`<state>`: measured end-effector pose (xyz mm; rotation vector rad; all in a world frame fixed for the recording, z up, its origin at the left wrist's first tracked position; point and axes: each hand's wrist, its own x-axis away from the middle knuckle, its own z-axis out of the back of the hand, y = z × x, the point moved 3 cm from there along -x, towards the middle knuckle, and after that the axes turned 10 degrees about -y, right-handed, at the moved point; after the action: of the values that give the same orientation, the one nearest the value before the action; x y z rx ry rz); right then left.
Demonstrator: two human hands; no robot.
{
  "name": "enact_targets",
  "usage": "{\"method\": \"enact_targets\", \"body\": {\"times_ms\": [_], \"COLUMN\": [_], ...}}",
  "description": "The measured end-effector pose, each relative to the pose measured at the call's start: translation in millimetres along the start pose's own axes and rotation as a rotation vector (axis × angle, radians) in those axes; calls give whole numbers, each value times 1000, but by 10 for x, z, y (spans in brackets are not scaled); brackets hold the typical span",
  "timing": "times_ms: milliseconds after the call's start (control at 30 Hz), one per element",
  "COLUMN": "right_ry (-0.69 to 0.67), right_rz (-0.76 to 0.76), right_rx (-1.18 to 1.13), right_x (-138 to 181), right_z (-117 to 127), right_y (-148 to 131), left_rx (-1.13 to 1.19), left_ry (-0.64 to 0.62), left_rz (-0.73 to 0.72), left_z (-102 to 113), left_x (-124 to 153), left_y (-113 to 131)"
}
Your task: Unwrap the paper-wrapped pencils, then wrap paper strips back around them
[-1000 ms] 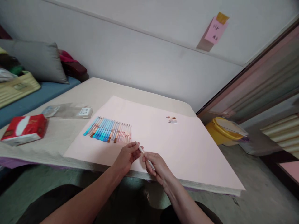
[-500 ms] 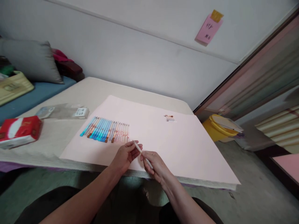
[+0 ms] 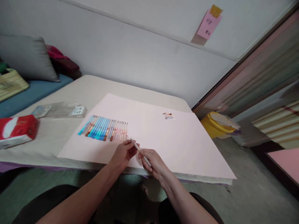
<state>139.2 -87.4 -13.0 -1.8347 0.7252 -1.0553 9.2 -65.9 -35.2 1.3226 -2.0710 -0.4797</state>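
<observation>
A slim white pen (image 3: 135,144) slants between my two hands above the near edge of a pink sheet (image 3: 184,146). My left hand (image 3: 123,152) has its fingertips closed around the pen's upper end. Further down the barrel, my right hand (image 3: 152,160) grips it, with the lower end showing beside the thumb. Left of my hands lies a neat row of pens (image 3: 102,127), in blue, brown, grey and pale with red marks. Toward the sheet's far right rest a small brown-and-black piece (image 3: 167,114) and a short pale piece (image 3: 169,118), too small to name.
A clear plastic wrapper (image 3: 60,110) and a red tissue pack (image 3: 20,129) lie on the beige table cover (image 3: 53,133) at left. A yellow bucket (image 3: 217,126) stands on the floor at right. Behind the table is a white wall (image 3: 130,53) bearing a pink note (image 3: 209,25).
The whole view has shifted slightly up and to the left. Both hands keep nearly the same hold on the white pen.
</observation>
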Motion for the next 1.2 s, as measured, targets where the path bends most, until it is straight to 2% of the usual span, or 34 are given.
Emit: {"method": "enact_targets", "body": {"times_ms": [233,400,567,1200], "right_ry": [19,7,12,1], "right_rz": [-2,6,28,-1], "right_rx": [-4,10,-2,10], "right_x": [-8,-9,-3,-8], "right_z": [22,4,17,16], "right_y": [20,23,29,41], "left_rx": [10,-14,7,-20], "left_ry": [-46,-6,-38,-5], "left_rz": [-3,-7,7,-33], "left_z": [-13,-2,-9,9], "left_x": [4,16,13,7], "left_y": [-1,0,-13,-5]}}
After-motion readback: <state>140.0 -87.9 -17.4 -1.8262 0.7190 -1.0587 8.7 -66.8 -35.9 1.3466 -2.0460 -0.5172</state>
